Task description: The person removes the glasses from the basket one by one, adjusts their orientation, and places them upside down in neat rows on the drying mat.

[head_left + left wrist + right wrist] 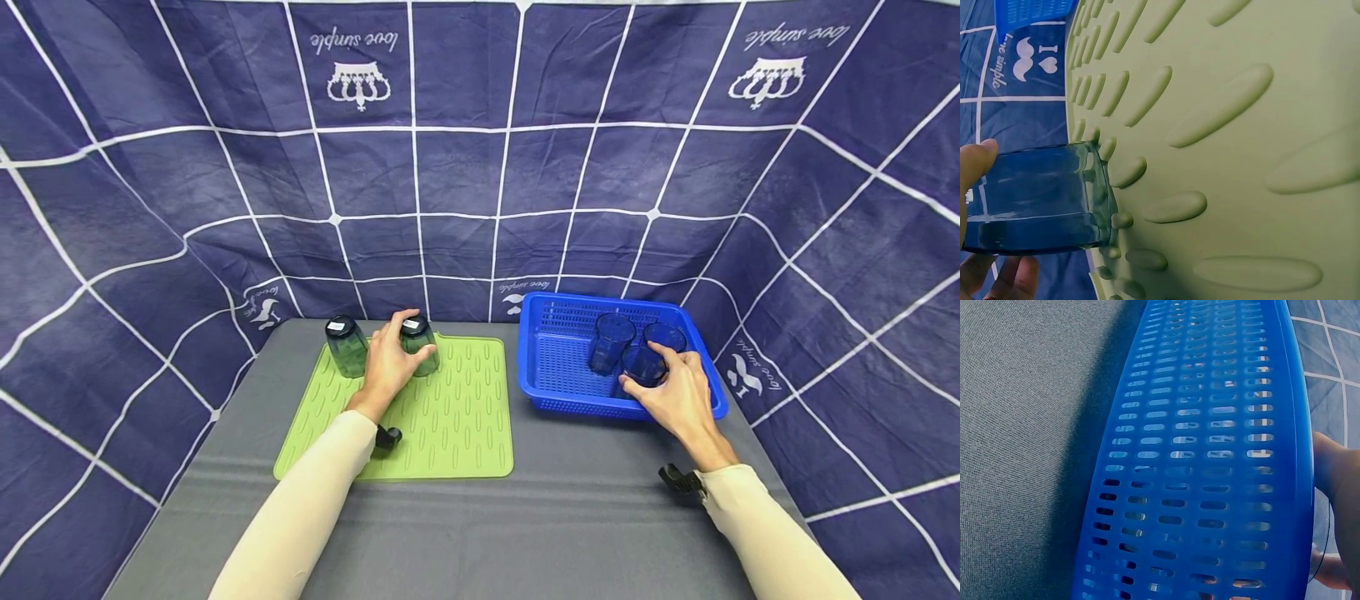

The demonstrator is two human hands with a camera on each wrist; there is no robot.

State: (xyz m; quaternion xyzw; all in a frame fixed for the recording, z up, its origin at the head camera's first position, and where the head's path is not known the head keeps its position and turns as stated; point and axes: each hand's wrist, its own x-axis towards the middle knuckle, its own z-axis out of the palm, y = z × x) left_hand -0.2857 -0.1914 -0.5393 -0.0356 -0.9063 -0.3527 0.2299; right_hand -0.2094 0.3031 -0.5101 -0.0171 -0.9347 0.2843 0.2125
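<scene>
On the green ridged mat (465,421), my left hand (386,367) holds a tinted drinking glass (422,335) that stands upside down, its labelled base up. The left wrist view shows the thumb on one side of that glass (1041,200) and fingers on the other; its rim meets the mat's ridges. A second upturned glass (348,354) stands just left of this hand. Over the blue basket (528,350), my right hand (681,396) grips the near glass (642,364) by its upper part, thumb and fingers on opposite sides. The basket wall hides most of that grip in the right wrist view.
Two more glasses, one at left (611,337) and one at the back right (663,335), stand mouth up in the basket. A grey tabletop (480,533) lies under mat and basket. Blue checked cloth (465,175) walls the back and sides.
</scene>
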